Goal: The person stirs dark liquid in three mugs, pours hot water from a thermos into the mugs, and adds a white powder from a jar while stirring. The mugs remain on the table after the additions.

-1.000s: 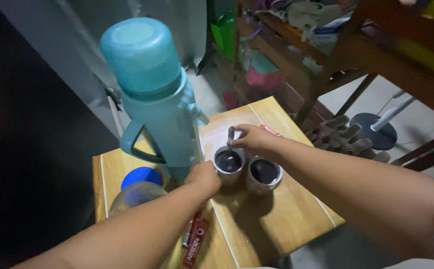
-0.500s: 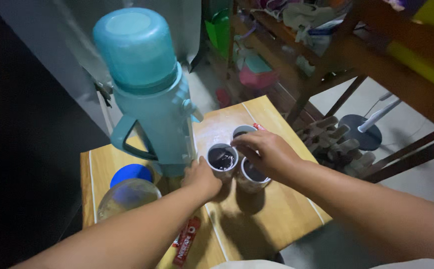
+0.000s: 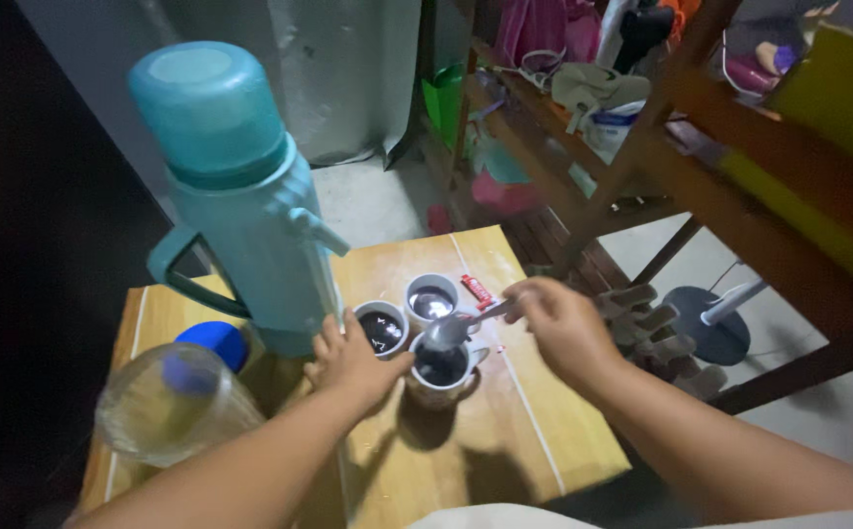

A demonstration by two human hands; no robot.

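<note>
Head view: right hand (image 3: 564, 328) pinches a metal spoon (image 3: 454, 330) over the nearest cup (image 3: 443, 369) (dark liquid inside); left hand (image 3: 353, 364) lies loosely curled against that cup's left side. Red sachet (image 3: 477, 292) lies flat on the wooden table (image 3: 534, 431) right of the far cup (image 3: 431, 299), teal thermos (image 3: 236, 196) stands left.

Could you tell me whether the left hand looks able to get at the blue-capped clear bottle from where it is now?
Probably yes: the left hand rests by the cups, and the clear bottle lies just beside that forearm with nothing between them.
</note>
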